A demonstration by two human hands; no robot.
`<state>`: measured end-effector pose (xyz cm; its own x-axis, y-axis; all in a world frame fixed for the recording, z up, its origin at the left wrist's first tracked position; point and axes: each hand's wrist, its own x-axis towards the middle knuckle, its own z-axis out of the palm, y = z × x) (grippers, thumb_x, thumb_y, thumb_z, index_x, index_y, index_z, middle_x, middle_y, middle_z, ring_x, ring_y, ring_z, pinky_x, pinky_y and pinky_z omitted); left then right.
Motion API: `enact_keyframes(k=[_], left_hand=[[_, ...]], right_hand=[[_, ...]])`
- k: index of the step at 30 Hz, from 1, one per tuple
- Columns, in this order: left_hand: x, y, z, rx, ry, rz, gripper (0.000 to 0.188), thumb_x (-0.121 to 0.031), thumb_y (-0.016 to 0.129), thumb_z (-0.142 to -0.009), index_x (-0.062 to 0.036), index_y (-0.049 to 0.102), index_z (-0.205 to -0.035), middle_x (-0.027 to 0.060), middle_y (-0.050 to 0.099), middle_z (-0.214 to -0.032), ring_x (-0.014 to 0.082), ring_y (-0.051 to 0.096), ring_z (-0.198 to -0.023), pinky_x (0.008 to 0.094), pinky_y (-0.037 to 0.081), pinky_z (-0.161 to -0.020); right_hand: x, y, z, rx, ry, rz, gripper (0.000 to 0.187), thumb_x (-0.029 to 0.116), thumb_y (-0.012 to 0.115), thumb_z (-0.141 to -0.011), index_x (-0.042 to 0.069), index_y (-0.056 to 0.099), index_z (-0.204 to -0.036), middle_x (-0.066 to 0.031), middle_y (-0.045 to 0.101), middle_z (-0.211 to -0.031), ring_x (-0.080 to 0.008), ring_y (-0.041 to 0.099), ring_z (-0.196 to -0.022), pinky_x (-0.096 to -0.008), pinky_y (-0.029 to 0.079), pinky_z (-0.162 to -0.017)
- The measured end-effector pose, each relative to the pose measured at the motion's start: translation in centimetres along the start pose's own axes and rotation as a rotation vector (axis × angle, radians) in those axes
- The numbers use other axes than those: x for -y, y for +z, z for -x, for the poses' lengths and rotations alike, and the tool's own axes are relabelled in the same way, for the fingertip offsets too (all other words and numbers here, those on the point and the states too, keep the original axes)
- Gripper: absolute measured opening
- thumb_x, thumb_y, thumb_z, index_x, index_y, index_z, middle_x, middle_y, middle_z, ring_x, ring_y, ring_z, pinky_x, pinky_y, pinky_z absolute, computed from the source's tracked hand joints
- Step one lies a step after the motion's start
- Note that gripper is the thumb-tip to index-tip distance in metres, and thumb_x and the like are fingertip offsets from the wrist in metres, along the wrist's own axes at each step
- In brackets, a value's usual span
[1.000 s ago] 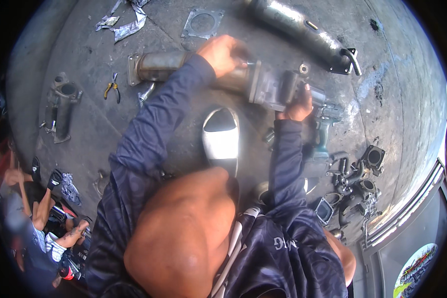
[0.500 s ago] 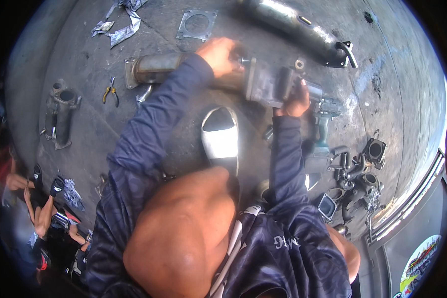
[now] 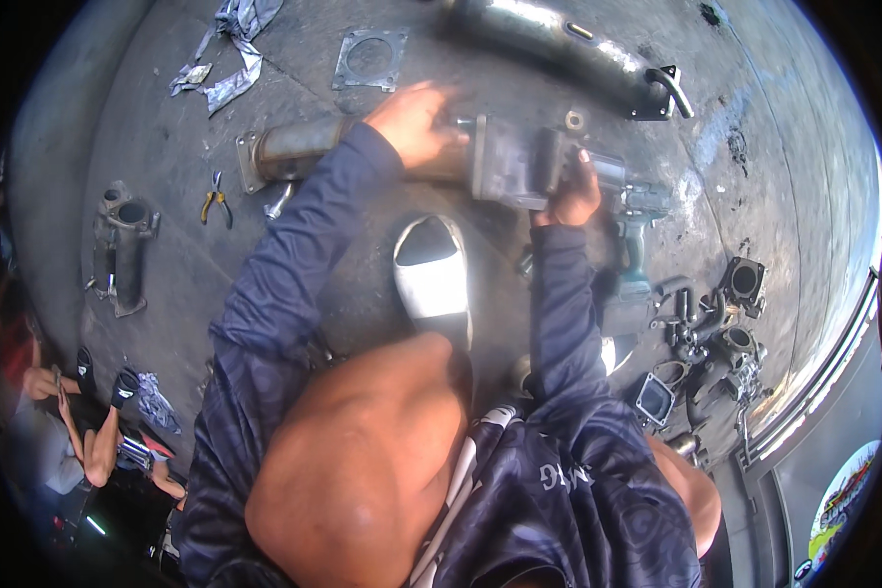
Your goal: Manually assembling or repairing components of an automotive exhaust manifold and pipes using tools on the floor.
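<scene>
My right hand [image 3: 571, 199] grips a boxy grey metal housing [image 3: 500, 162] from its near right side, thumb up along it. A bolt or stud [image 3: 466, 121] sticks out of the housing's left flange. Just left of that stud is my left hand [image 3: 414, 122], its fingers smeared by motion, so I cannot tell whether they hold anything. Below and behind this hand lies a flanged, rust-tinted exhaust pipe [image 3: 299, 139]. A teal cordless drill [image 3: 634, 240] lies on the floor to the right of my right hand.
A larger steel pipe [image 3: 598, 54] lies at the far side, and a square gasket [image 3: 348, 71] left of it. Pliers [image 3: 216, 200] and a twin-tube metal part [image 3: 125, 255] are at left. Several metal parts [image 3: 720, 367] are heaped at right. Another person's legs [image 3: 98, 446] show lower left.
The whole view has shifted slightly. My left hand's fingers have moved and are now more blurred beside the stud. My right hand keeps its grip on the housing.
</scene>
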<state>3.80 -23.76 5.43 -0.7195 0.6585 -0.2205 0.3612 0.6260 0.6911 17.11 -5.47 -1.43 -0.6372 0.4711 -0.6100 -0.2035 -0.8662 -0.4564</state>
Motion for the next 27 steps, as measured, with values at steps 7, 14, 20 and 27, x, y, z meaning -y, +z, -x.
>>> enact_keyframes(k=[7,14,20,27], left_hand=[[-0.3,-0.1,-0.8,0.099,-0.016,-0.201,0.032,-0.015,0.069,-0.077,-0.0049,0.064,-0.106,0.0159,0.060,-0.095,0.0317,0.060,-0.085,0.0384,0.048,-0.077],[0.0,0.0,0.3,-0.048,-0.023,-0.060,0.036,-0.024,0.069,-0.077,-0.0055,0.063,-0.107,0.0154,0.061,-0.093,0.0287,0.060,-0.089,0.0368,0.047,-0.080],[-0.2,-0.4,0.0,0.035,-0.151,-0.021,0.033,-0.021,0.070,-0.076,-0.0051,0.064,-0.105,0.0125,0.060,-0.090,0.0251,0.059,-0.082,0.0332,0.048,-0.076],[0.4,0.3,0.4,-0.019,-0.226,0.313,0.026,-0.013,0.070,-0.076,-0.0034,0.062,-0.099,0.0061,0.063,-0.093,0.0166,0.060,-0.084,0.0294,0.046,-0.076]], right_hand=[[0.0,-0.2,-0.1,-0.006,-0.003,-0.001,0.018,0.013,0.063,-0.078,0.004,0.063,-0.094,-0.0081,0.066,-0.091,-0.0223,0.065,-0.084,-0.0380,0.054,-0.081],[-0.1,0.3,0.0,-0.012,-0.012,-0.006,0.019,0.012,0.063,-0.078,0.003,0.063,-0.095,-0.0075,0.066,-0.091,-0.0220,0.065,-0.083,-0.0371,0.054,-0.081],[-0.2,-0.1,-0.2,-0.031,-0.020,-0.013,0.021,0.012,0.063,-0.077,0.003,0.063,-0.097,-0.0078,0.066,-0.092,-0.0220,0.065,-0.083,-0.0371,0.054,-0.081],[-0.1,-0.3,0.0,0.020,0.019,-0.033,0.022,0.012,0.063,-0.077,0.003,0.063,-0.097,-0.0086,0.066,-0.092,-0.0228,0.065,-0.083,-0.0377,0.054,-0.080]])
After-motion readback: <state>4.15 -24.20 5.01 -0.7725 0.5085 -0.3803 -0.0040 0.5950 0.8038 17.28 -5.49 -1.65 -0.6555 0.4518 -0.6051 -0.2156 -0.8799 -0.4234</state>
